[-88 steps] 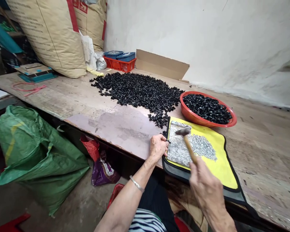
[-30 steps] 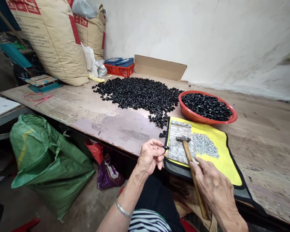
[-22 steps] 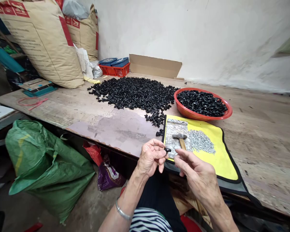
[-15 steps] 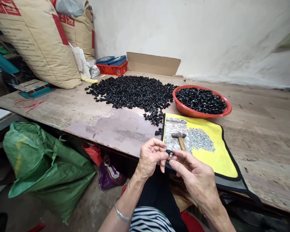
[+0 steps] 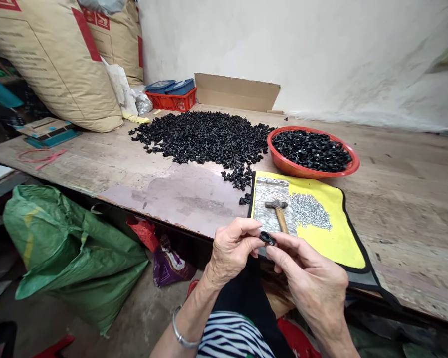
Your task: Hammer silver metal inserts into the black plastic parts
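Observation:
Between my two hands is a small black plastic part (image 5: 268, 238) with a round hollow facing up. My left hand (image 5: 231, 248) pinches its left end with thumb and forefinger. My right hand (image 5: 306, 271) grips its right end the same way. Just beyond the fingers, a hammer (image 5: 278, 213) with a wooden handle lies on a worn metal plate (image 5: 272, 191). Small silvery metal pieces (image 5: 310, 211) are spread beside it on a yellow cloth (image 5: 349, 248) with black edging.
A large heap of black parts (image 5: 205, 136) covers the table's middle. Right of it stands a red basin (image 5: 353, 166) full of similar parts. At the back are a red crate (image 5: 171, 103) and a cardboard strip (image 5: 235, 93). Big paper sacks (image 5: 52, 64) stand left; a green sack (image 5: 70, 258) lies below.
The black part has been turned between my fingers, so its hollow side now shows. Both hands stay close together on it. The whole view has shifted slightly.

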`<action>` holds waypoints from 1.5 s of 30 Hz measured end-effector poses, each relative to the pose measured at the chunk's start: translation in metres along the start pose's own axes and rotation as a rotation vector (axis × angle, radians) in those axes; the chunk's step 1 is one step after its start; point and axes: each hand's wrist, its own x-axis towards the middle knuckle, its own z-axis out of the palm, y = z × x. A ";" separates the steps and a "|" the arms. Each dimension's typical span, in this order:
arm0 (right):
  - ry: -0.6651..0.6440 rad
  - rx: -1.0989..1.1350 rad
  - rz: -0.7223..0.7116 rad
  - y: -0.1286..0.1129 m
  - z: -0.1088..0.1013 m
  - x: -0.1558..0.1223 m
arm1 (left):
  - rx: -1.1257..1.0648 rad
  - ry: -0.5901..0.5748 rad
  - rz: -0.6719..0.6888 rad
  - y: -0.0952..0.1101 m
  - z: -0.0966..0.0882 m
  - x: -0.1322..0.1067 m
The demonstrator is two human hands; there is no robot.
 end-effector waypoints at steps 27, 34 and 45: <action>-0.041 0.199 0.248 0.010 -0.074 0.211 | -0.124 0.110 -0.455 -0.030 0.019 0.006; 0.052 -0.145 0.159 0.066 -0.066 0.148 | -0.053 0.226 -0.406 -0.032 -0.017 0.012; 0.134 -0.992 -0.286 0.122 -0.070 0.093 | 0.556 0.233 -0.138 -0.059 -0.037 0.076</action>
